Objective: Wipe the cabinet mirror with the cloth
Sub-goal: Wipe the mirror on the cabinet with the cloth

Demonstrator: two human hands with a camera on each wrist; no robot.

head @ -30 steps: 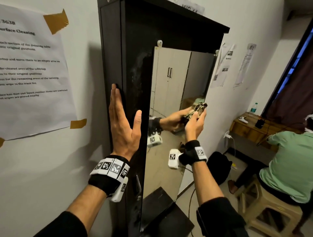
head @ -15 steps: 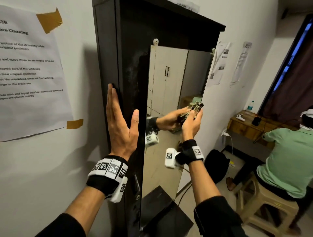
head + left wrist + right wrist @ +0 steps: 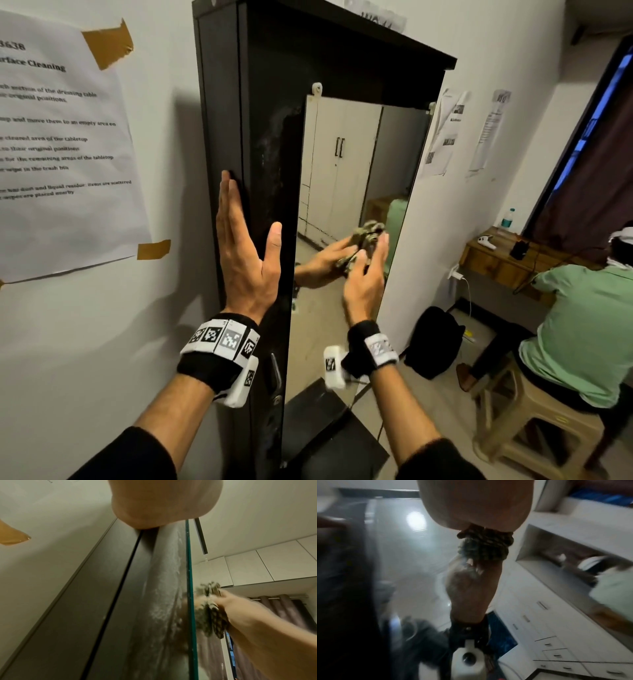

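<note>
A tall black cabinet (image 3: 267, 102) stands against the wall, with a long mirror (image 3: 342, 157) on its door. My right hand (image 3: 366, 270) grips a bunched, patterned grey-brown cloth (image 3: 369, 233) and presses it on the mirror near its right edge, about mid-height. The left wrist view shows the cloth (image 3: 211, 608) against the glass, just past the mirror's green edge (image 3: 189, 574). In the blurred right wrist view, the cloth (image 3: 484, 545) meets its reflection. My left hand (image 3: 245, 246) lies flat, with straight fingers, on the cabinet's left front edge. White smears (image 3: 274, 137) mark the dark door beside the mirror.
A taped paper sheet (image 3: 61, 144) hangs on the wall at left. To the right, a person in a green shirt (image 3: 582, 318) sits on a plastic stool (image 3: 534, 428) at a wooden desk (image 3: 496, 260). A black bag (image 3: 435, 339) lies on the floor below the mirror's right side.
My right hand has slid the cloth a little down and left across the mirror. My left hand has stayed flat on the cabinet edge.
</note>
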